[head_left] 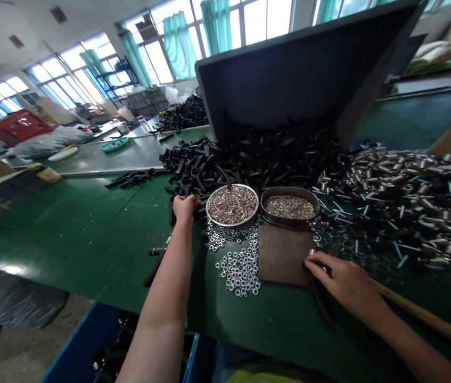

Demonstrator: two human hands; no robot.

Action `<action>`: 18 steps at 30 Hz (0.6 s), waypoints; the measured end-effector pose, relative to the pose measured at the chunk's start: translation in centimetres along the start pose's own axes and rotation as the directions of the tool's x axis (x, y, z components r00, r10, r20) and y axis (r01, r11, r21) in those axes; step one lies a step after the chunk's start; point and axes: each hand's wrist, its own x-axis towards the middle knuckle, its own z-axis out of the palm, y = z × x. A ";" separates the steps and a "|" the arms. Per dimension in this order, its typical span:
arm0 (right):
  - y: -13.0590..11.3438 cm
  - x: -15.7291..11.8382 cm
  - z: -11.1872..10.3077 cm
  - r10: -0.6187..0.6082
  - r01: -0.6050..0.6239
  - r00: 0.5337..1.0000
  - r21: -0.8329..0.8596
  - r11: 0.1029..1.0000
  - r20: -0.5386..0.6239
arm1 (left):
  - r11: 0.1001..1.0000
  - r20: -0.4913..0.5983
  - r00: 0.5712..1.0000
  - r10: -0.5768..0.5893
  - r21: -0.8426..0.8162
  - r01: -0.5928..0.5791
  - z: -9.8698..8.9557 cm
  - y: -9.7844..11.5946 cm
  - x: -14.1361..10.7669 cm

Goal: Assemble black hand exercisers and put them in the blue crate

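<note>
Basically, my right hand (341,279) pinches a black part (320,299) by the brown plate's (283,252) right edge; left hand's (185,206) curled, hold unclear, wedged between black pile (199,165) and round tray (232,225).

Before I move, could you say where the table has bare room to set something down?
The green table is mostly bare left of the left hand; a smaller patch lies nearer than the nuts and brown plate. Black parts crowd the far side, metal fittings the right.

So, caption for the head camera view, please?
Left hand by black parts, right hand near a brown block.
</note>
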 end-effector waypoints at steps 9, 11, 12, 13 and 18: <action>-3.8 -1.3 -1.0 0.196 -0.059 0.968 0.614 0.787 -0.158 | 0.686 0.783 0.591 0.197 -0.540 0.487 -0.9 0.2 -20.5; -4.6 -1.8 -1.1 0.222 -0.029 0.949 0.642 0.766 -0.222 | 0.691 0.815 0.551 0.180 -0.504 0.518 -0.7 -0.3 -23.5; -4.9 -2.0 -1.2 0.222 -0.005 0.939 0.636 0.772 -0.263 | 0.689 0.818 0.548 0.175 -0.499 0.525 -0.6 -0.4 -24.5; -5.2 -2.2 -1.2 0.213 0.021 0.929 0.617 0.786 -0.302 | 0.687 0.821 0.545 0.173 -0.497 0.531 -0.5 -0.4 -25.2; -6.0 -2.3 -1.5 0.063 0.161 0.890 0.441 0.883 -0.451 | 0.738 0.840 0.520 0.153 -0.447 0.505 -0.8 0.6 -26.1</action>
